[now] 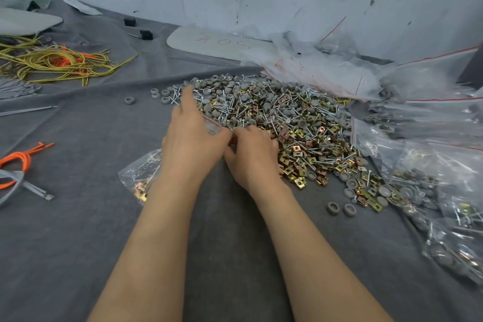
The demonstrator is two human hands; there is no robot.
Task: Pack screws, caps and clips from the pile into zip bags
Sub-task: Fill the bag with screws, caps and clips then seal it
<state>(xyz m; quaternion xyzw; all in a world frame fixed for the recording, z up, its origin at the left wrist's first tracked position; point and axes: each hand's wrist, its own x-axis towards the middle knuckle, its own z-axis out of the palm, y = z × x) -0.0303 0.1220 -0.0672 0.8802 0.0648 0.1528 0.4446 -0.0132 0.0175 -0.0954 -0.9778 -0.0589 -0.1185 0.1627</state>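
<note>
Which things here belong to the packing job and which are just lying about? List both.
Job: pile of screws, caps and clips; zip bag held by the left hand; filled bags; empty bags.
Lying about: yellow cords; orange cord; black blocks; grey panel.

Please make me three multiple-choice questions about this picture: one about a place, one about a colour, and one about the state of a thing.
1. Where do the filled bags lie, seen from the pile?
A. to its left
B. to its right
C. on top of it

2. What colour is the seal line on those bags?
A. blue
B. green
C. red

3. The zip bag under the left hand is:
A. empty
B. holding a few clips
C. full to the top

Answers:
1 B: the filled bags are heaped along the pile's right side.
2 C: thin red lines cross the clear plastic.
3 B: a few brass-coloured clips show in its lower end, and the rest looks flat.
</note>
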